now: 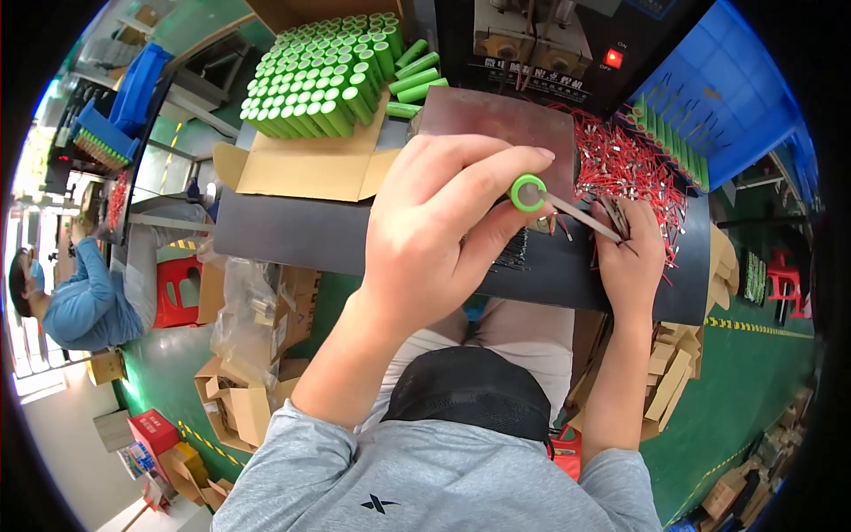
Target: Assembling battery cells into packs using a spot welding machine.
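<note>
A: Your left hand [434,235] is closing fully around a green battery cell [528,192], end-on above the dark bench [292,232]; your right hand [631,253] is pinching a thin metal strip [581,217] that is reaching the cell's end.

B: Handling?

A: You are likely holding a rigid, smooth, fairly weighty cell; grip its sleeve mid-body. The strip looks light and bendable. Red-wired tabs [625,164] are lying just beside your right hand; more cells are filling the carton [306,164]

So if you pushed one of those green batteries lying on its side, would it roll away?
Probably. The loose green batteries are smooth round cylinders lying flat, so a nudge would likely roll them. They look stiff, not bendy. The ones standing packed in the cardboard box seem steadier, propped against each other.
</note>
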Motion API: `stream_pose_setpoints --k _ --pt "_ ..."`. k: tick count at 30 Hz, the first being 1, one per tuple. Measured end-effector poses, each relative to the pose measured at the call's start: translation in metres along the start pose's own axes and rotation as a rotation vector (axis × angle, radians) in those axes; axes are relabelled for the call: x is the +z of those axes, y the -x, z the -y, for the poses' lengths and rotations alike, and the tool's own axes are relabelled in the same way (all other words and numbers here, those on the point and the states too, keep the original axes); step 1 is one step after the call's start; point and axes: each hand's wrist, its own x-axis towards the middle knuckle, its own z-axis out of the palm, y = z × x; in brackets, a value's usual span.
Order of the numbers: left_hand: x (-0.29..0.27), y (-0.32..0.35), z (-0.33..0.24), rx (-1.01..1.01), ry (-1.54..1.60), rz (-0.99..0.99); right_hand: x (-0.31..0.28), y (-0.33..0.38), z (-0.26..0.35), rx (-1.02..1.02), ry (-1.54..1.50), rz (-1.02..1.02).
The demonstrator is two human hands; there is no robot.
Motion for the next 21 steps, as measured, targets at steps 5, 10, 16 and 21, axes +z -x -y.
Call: stream_pose_setpoints --k 5,10,16,21 --pt "-0.006 0.003 -0.008 0.007 -0.035 0.027 -0.003 0.002 0.002 -0.02 -0.078 0.02" --pt "-0.013 0.005 -0.019 -0.099 -0.041 0.102 -0.006 0.002 -0.003 0.023 -0.043 0.068" --pt "-0.019 0.004 -0.022 -0.312 0.083 0.143 -0.005 -0.001 -0.005 -0.008 -0.222 -0.034" --pt "-0.024 -0.004 -0.012 -0.581 0.379 -0.005 -0.003 0.006 -0.012 0.159 -0.331 0.006"
